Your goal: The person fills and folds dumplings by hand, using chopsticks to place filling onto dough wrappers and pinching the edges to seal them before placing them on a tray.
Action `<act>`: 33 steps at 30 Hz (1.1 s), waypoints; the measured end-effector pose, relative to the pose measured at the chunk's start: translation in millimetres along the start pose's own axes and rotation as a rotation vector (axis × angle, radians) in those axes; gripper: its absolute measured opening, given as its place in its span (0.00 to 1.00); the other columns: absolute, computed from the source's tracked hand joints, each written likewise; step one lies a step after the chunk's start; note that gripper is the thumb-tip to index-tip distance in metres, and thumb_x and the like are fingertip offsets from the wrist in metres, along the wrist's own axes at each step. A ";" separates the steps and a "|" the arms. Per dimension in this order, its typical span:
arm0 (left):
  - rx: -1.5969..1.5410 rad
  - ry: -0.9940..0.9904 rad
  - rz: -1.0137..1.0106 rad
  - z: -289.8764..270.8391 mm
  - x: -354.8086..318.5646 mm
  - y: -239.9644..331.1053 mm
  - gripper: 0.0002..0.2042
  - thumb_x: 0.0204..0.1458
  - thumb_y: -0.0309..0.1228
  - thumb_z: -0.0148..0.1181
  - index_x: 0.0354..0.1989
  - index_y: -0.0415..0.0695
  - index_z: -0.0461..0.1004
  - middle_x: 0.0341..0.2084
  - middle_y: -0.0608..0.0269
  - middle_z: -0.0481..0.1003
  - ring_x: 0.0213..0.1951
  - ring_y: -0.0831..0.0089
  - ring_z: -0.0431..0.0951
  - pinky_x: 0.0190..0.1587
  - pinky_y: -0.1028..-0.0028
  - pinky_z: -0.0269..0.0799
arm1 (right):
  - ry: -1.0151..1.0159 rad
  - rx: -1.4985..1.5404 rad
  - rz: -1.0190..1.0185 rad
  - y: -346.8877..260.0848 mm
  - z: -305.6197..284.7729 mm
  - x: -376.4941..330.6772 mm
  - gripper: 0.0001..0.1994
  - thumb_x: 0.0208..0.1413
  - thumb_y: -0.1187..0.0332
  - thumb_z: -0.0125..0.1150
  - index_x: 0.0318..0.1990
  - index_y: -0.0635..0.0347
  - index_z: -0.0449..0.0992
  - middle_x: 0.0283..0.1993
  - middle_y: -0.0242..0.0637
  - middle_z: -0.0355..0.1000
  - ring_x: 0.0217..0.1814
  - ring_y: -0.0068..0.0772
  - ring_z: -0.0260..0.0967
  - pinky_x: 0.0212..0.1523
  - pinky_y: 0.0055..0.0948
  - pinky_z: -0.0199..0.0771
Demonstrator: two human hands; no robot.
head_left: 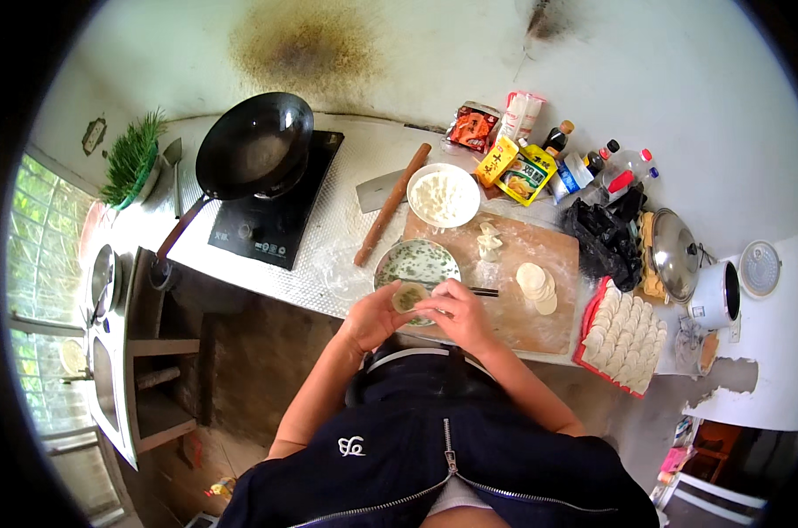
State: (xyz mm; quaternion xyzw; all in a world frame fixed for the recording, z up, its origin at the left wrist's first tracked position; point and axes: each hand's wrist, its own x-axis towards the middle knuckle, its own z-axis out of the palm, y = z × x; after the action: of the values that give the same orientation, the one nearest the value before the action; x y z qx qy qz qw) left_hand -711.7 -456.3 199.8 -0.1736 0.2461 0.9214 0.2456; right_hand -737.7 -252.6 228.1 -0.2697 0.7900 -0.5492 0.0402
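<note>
My left hand (372, 319) cups a round dumpling wrapper (408, 297) with a dab of green filling on it. My right hand (456, 310) pinches the wrapper's right edge, fingers closed on it. Both hands hover at the counter's front edge, over the near rim of a bowl of green filling (414, 262). Dark chopsticks (484, 291) lie just right of the hands. A stack of round wrappers (537, 286) rests on the wooden board (513, 317). Two shaped dumplings (489, 239) sit further back on the board.
A white bowl of flour (443, 195), a rolling pin (392, 204) and a cleaver (377, 189) lie behind the board. A black wok (253, 145) sits on an induction hob (271, 220). A tray of finished dumplings (625, 336), sauce bottles (597, 167) and a pot lid (673, 253) are at right.
</note>
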 end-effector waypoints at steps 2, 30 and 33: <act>0.078 0.023 -0.005 8.2 -3.5 3.7 0.19 0.66 0.36 0.41 0.55 0.32 0.65 0.51 0.47 0.72 0.51 0.60 0.75 0.56 0.64 0.73 | 0.010 -0.185 -0.139 -3.7 -4.9 3.2 0.06 0.49 0.72 0.66 0.36 0.56 0.81 0.34 0.33 0.67 0.33 0.30 0.70 0.34 0.29 0.71; 0.746 -0.164 0.192 56.8 -7.0 73.0 0.13 0.56 0.23 0.59 0.50 0.33 0.71 0.39 0.59 0.77 0.43 0.73 0.78 0.48 0.74 0.75 | 0.332 -0.374 -0.116 -58.1 21.3 53.7 0.04 0.53 0.73 0.60 0.36 0.59 0.73 0.39 0.40 0.65 0.44 0.45 0.66 0.45 0.38 0.69; 0.814 -0.190 0.199 55.2 -4.0 77.7 0.13 0.53 0.21 0.62 0.47 0.34 0.72 0.38 0.59 0.78 0.42 0.73 0.78 0.47 0.73 0.76 | 0.365 -0.381 -0.103 -60.5 19.3 48.8 0.05 0.52 0.74 0.60 0.36 0.60 0.73 0.40 0.42 0.66 0.44 0.46 0.66 0.45 0.38 0.68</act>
State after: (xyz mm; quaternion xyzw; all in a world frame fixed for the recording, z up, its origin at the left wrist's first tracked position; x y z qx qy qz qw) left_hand -761.2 -486.9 275.4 0.0475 0.5813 0.7803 0.2256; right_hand -749.2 -307.1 285.7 -0.2089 0.8584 -0.4315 -0.1825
